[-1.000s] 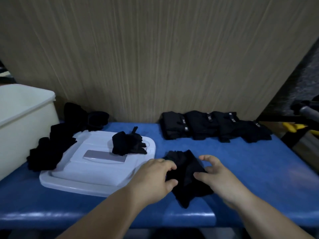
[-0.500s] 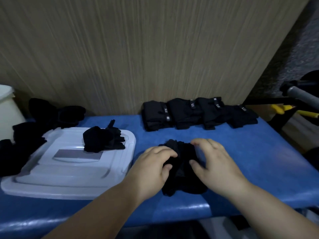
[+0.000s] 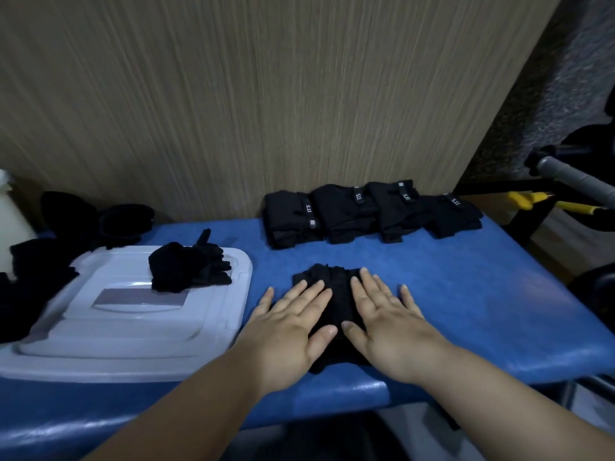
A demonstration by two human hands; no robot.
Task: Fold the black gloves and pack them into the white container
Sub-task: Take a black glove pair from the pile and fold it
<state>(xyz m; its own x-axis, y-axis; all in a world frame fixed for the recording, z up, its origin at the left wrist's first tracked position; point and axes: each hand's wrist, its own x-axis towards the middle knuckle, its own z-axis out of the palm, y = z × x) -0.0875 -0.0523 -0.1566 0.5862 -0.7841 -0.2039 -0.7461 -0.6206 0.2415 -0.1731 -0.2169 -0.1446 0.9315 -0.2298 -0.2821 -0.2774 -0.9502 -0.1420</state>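
Black gloves in a loose heap [image 3: 40, 277] lie soft and shapeless at the left edge of the frame, beside the smooth wall of the white container [image 3: 13, 214], which shows only as a sliver. Just right of them a white lid [image 3: 133, 341], glossy plastic with rounded corners and a grey rectangular label [image 3: 139, 297], lies flat on the blue table [image 3: 482, 294]. A crumpled glove [image 3: 186, 271] sits on the lid's far right part, its knit fingers sticking out. In the lower centre a folded glove [image 3: 336, 294] lies on the padded blue surface. The left hand [image 3: 293, 327] presses flat on its left half and the right hand [image 3: 389, 324] on its right half, fingers straight and spread, thumbs nearly meeting, gripping nothing. Behind them, against the streaked wood-grain wall panel [image 3: 299, 94], a row of folded gloves [image 3: 366, 214] overlaps neatly, each with a small lettered tab. At the right edge lies a yellow-handled tool [image 3: 532, 199].
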